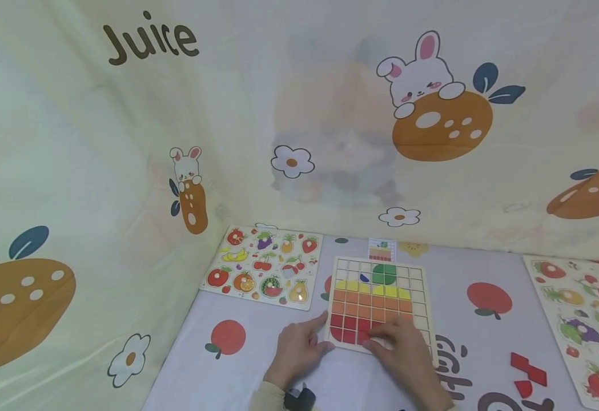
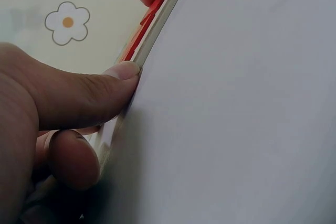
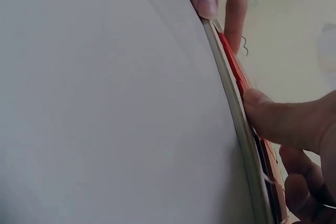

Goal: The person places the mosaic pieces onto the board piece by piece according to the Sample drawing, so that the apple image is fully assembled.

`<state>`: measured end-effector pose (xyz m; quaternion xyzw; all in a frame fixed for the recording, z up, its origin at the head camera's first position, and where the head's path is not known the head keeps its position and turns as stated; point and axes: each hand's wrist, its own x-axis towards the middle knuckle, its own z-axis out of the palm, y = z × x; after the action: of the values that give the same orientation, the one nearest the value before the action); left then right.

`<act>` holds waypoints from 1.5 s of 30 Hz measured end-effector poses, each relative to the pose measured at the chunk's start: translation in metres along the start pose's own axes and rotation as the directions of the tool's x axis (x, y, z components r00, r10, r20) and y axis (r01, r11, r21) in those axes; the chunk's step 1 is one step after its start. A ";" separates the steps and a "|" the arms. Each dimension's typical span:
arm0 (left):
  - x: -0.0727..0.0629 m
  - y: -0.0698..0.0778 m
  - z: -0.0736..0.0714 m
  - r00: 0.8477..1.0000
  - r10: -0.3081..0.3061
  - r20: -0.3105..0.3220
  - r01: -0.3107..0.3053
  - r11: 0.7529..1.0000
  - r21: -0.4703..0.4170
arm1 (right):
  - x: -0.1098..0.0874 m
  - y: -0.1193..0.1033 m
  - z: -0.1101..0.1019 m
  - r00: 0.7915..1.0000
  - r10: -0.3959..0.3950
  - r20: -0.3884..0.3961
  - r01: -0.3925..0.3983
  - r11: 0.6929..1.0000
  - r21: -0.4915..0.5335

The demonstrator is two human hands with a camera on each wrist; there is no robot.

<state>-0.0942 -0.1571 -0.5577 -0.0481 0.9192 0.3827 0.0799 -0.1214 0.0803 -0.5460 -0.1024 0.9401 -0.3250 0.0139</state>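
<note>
A pale puzzle board (image 1: 420, 307) with a grid of square cells lies on the table in front of me. Rows of red, orange and yellow tiles fill much of it, below a green group (image 1: 384, 274) and a small blue piece (image 1: 364, 278). My left hand (image 1: 299, 345) holds the board's near left corner, thumb on the front edge and index finger along the left side. Over the lower red rows, my right hand (image 1: 404, 348) pinches a red tile (image 1: 365, 332) at the front edge. Its fingers hide part of those rows.
Loose red pieces (image 1: 537, 375) lie on the cloth to the right. A fruit puzzle board (image 1: 252, 265) stands at the back left, another (image 1: 584, 319) at the right. A small pattern card (image 1: 382, 250) sits behind the grid board. Printed curtains (image 1: 330, 188) enclose the table.
</note>
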 end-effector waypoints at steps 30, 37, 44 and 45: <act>0.000 -0.001 0.000 1.000 0.007 0.000 -0.007 1.000 0.005 | -0.003 0.008 -0.012 0.997 0.066 0.029 -0.067 0.996 0.050; 0.002 0.002 0.003 1.000 0.000 0.018 0.000 1.000 0.012 | -0.021 0.073 -0.071 0.954 0.299 0.035 -0.297 0.954 -0.048; 0.001 0.000 0.000 1.000 0.004 0.015 -0.004 1.000 0.026 | -0.038 0.156 -0.130 0.857 0.514 0.037 -0.499 0.846 -0.187; 0.001 0.000 0.000 1.000 -0.001 0.017 0.001 1.000 0.025 | -0.041 0.164 -0.134 0.855 0.518 0.033 -0.501 0.840 -0.206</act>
<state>-0.0955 -0.1571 -0.5580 -0.0441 0.9230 0.3718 0.0886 -0.1244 0.2962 -0.5425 0.1364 0.9584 -0.2137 0.1309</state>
